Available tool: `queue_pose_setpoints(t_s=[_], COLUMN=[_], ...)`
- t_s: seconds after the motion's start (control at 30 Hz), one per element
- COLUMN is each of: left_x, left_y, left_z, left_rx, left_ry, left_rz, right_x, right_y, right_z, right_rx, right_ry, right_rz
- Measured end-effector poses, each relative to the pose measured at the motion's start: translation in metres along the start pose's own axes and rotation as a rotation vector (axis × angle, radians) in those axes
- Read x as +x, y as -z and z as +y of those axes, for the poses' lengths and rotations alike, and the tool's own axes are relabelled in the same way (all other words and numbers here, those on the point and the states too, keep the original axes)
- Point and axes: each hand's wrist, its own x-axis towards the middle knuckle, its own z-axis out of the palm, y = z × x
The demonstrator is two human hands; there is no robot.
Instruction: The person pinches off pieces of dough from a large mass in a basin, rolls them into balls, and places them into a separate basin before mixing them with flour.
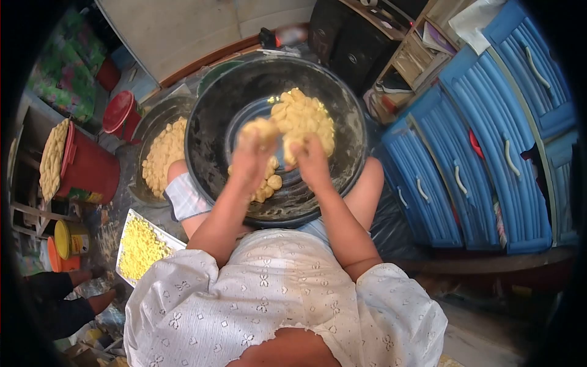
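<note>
A large black basin (211,177) rests on my lap between my knees. Inside, at the far right, lies a big heap of pale yellow dough lumps (309,116), with bits of yellow around its edge. A smaller group of rounded dough balls (266,191) sits at the near left of the basin. My left hand (249,160) is closed around a dough lump (259,128), slightly blurred, above the basin. Over the heap's near edge, my right hand (313,164) has its fingers curled on another piece of dough (292,150), partly hidden by them.
Left of the basin stands a wide pan (139,174) full of dough balls. A white tray (172,240) holds small yellow cubes. Red buckets (92,165) stand farther left; another person's legs (82,293) are at lower left. Blue drawers (437,171) line the right.
</note>
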Motion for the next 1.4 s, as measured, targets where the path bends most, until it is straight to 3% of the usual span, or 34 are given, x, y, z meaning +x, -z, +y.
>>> queue_pose_setpoints(t_s=[0.03, 0.1, 0.17, 0.2, 0.23, 0.3, 0.33, 0.4, 0.43, 0.5, 0.53, 0.6, 0.7, 0.77, 0.83, 0.87, 0.93, 0.97, 1.03, 1.1, 1.17, 1.33, 1.4], left_x=[0.007, 0.024, 0.031, 0.032, 0.029, 0.021, 0.017, 0.012, 0.013, 0.014, 0.015, 0.012, 0.014, 0.013, 0.015, 0.016, 0.017, 0.016, 0.014, 0.015, 0.015, 0.006, -0.001], left_y=[0.005, 0.032, 0.053, 0.055, 0.057, 0.054, 0.05, 0.047, 0.045, 0.043, 0.042, 0.034, 0.027, 0.027, 0.03, 0.031, 0.027, 0.026, 0.023, 0.018, 0.015, -0.003, -0.01], left_z=[0.012, 0.021, 0.021, 0.016, 0.009, -0.001, -0.005, -0.016, -0.021, -0.028, -0.03, -0.028, -0.022, -0.02, -0.021, -0.021, -0.021, -0.022, -0.023, -0.021, -0.021, -0.016, -0.014], left_rx=[-0.069, -0.058, -0.093, -0.093, -0.043, 0.017, 0.047, 0.117, 0.122, 0.213, 0.21, 0.137, 0.009, -0.012, -0.04, -0.061, -0.084, -0.089, -0.034, -0.055, -0.07, -0.245, -0.158], left_ry=[-0.014, -0.105, -0.064, -0.06, -0.001, 0.123, 0.176, 0.271, 0.287, 0.388, 0.396, 0.383, 0.374, 0.384, 0.379, 0.376, 0.379, 0.378, 0.322, 0.348, 0.38, 0.429, 0.362], left_rz=[0.037, 0.142, 0.15, 0.146, 0.117, 0.045, 0.051, 0.062, 0.03, 0.071, 0.052, -0.016, -0.089, -0.158, -0.174, -0.171, -0.142, -0.139, -0.111, -0.101, -0.092, -0.25, -0.244], right_x=[-0.001, -0.002, 0.001, 0.005, 0.011, 0.03, 0.049, 0.087, 0.105, 0.132, 0.134, 0.143, 0.152, 0.158, 0.158, 0.155, 0.148, 0.142, 0.115, 0.086, 0.048, -0.005, -0.015], right_y=[0.001, 0.008, 0.025, 0.033, 0.037, 0.045, 0.053, 0.075, 0.087, 0.108, 0.114, 0.118, 0.118, 0.115, 0.116, 0.117, 0.113, 0.11, 0.093, 0.074, 0.054, 0.034, 0.033], right_z=[-0.009, -0.017, -0.009, -0.006, -0.003, 0.001, 0.008, 0.028, 0.045, 0.077, 0.082, 0.093, 0.11, 0.119, 0.116, 0.114, 0.097, 0.085, 0.035, -0.002, -0.026, -0.041, -0.046], right_rx=[0.249, 0.289, -0.253, -0.381, -0.38, -0.585, -0.618, -0.997, -1.0, -1.755, -1.749, -1.878, -1.829, -1.785, -1.863, -1.86, -1.566, -1.57, -0.799, -0.023, 0.151, 0.133, 0.13], right_ry=[-0.066, -0.034, 0.062, 0.243, 0.241, 0.023, -0.028, -0.031, -0.036, 0.069, 0.064, 0.164, 0.262, 0.076, 0.027, 0.027, 0.071, 0.072, 0.097, -0.126, -0.032, 0.125, 0.114], right_rz=[0.114, 0.221, -0.023, -0.313, -0.304, -0.44, -0.287, 0.061, 0.097, 0.132, 0.149, -0.058, -0.067, -0.096, -0.118, -0.129, 0.129, 0.124, 0.145, -0.021, -0.08, -0.01, 0.037])
